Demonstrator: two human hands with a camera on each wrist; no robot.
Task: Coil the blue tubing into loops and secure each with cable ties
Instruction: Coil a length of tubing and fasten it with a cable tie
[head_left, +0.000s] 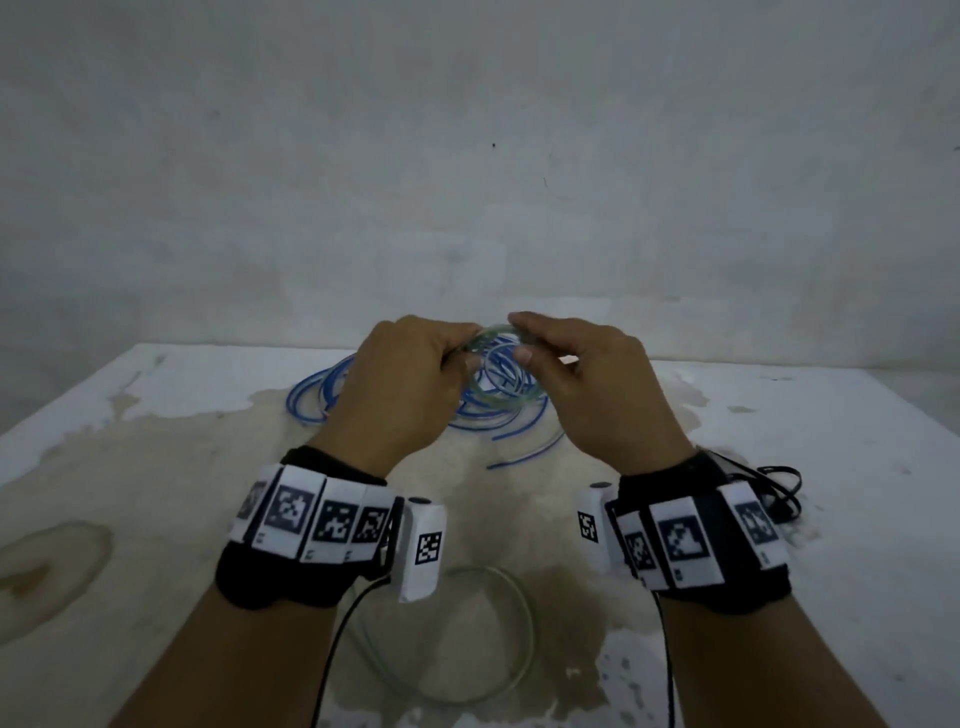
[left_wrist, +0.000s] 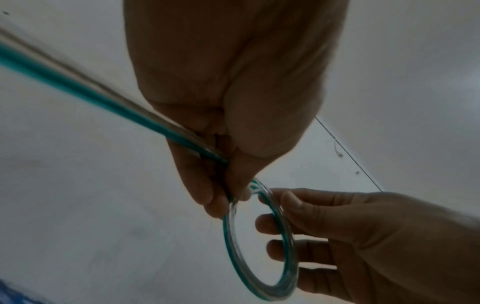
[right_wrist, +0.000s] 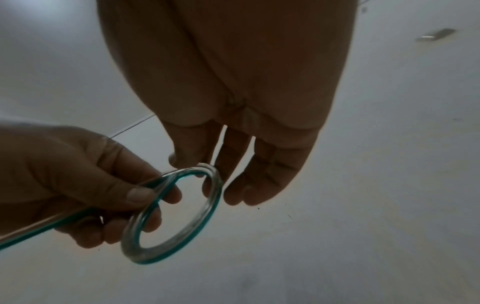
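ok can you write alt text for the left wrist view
A left hand pinches a small coil of clear, teal-striped plastic tubing where its loops cross, while the right hand steadies the coil's far side with its fingers. The loose tubing runs off to the upper left.

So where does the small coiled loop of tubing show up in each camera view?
Head: loop upper middle, between both hands.
Left wrist: loop lower middle.
Right wrist: loop lower left.
Shared landmark: left hand pinching the loop's edge.
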